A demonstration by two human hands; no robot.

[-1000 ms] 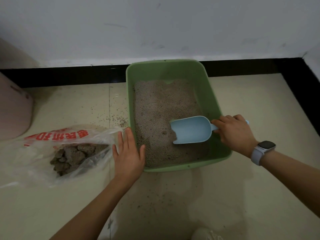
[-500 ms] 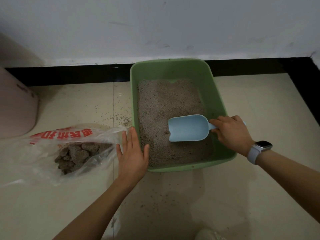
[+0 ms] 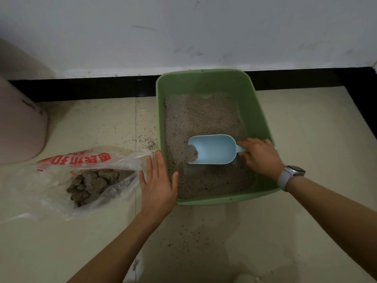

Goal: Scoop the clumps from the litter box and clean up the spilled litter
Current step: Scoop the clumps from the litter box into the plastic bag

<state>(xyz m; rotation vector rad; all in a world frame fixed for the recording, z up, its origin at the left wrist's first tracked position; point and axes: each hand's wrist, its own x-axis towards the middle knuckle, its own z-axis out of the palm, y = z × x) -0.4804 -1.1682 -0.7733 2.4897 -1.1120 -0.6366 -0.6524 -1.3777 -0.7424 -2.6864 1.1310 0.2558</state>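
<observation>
Item: light-blue scoop, located inside the green litter box, toward its near right part, bowl lying on the grey litter. Its handle is gripped by the right hand, fingers curled round it; a pale watch is worn on that wrist. The left hand is laid flat with fingers straight, nothing being held, against the box's near left corner. Long axis of the scoop: roughly across the box, handle toward the right wall, open mouth pointed left, where a small clump is seen at the lip. A clear plastic bag with red lettering is set on the floor just left of the box, dark collected clumps lying within it. Loose spilled grains are scattered on the tiles beside and in front of the box. Risks, as judged: with the mouth level or dipped on lifting, the clump could be lost over the lip; more litter could be spilled in the carry across the box wall to the bag; the slack bag mouth could be missed, since it is held by neither hand.
</observation>
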